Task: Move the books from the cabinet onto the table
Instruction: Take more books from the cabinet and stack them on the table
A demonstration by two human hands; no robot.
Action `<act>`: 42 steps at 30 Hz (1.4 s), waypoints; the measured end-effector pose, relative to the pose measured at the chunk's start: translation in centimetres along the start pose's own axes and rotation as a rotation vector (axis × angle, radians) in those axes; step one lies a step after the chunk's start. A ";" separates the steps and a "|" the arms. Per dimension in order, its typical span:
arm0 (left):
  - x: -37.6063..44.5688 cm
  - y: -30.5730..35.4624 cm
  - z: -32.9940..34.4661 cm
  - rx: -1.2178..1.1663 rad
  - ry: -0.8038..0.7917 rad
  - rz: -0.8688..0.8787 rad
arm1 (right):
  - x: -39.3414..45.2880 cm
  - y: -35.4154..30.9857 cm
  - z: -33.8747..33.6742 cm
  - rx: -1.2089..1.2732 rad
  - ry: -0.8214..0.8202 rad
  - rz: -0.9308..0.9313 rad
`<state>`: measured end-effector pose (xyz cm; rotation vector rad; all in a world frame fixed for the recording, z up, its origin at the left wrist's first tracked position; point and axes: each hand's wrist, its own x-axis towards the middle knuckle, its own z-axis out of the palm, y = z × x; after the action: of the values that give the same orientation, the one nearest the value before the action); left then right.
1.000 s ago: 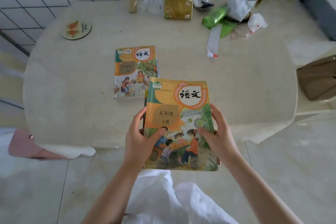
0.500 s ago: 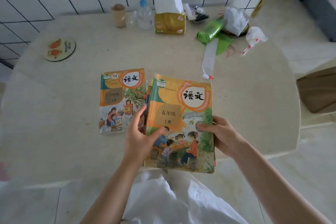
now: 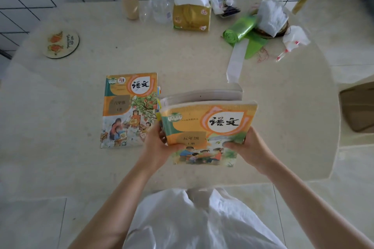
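White fabric (image 3: 192, 224) is seen nearest the camera, below the near edge of the table (image 3: 70, 168), and two bare forearms are stretched from it over that edge. A stack of books (image 3: 206, 127) is gripped between both hands above the near middle of the table and is tilted, so that the far page edges are turned up toward the camera. The left hand (image 3: 156, 145) is curled round the stack's left side, with the thumb laid on the orange cover and the fingers tucked under it. The right hand (image 3: 250, 147) is curled round the right side, its thumb pressed on the cover near the lower right corner. Whether the stack touches the table cannot be told. Just beside it on the left, a single book (image 3: 129, 109) with a similar orange cover is laid flat on the table, its right edge overlapped by the held stack. Farther off, a round coaster (image 3: 61, 43) is placed near the far left edge, and a white paper strip (image 3: 236, 60) is laid toward the far right. Along the far edge, against the tiled wall, a cardboard tube (image 3: 130, 5), a pump bottle (image 3: 160, 4) and a tissue pack (image 3: 191, 13) are lined up, with a green bag roll (image 3: 239, 29) and white plastic bags (image 3: 272, 16) at the far right corner.
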<state>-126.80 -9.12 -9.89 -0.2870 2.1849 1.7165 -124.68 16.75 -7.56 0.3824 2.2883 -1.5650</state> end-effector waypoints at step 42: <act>-0.4 -0.9 -8.9 0.038 -0.099 -0.020 | 3.6 -2.8 3.9 -0.175 -0.272 -0.012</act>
<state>-127.33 -18.03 -8.71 -0.2095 2.1333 1.6410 -128.58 12.21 -8.00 0.1029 2.1939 -1.3181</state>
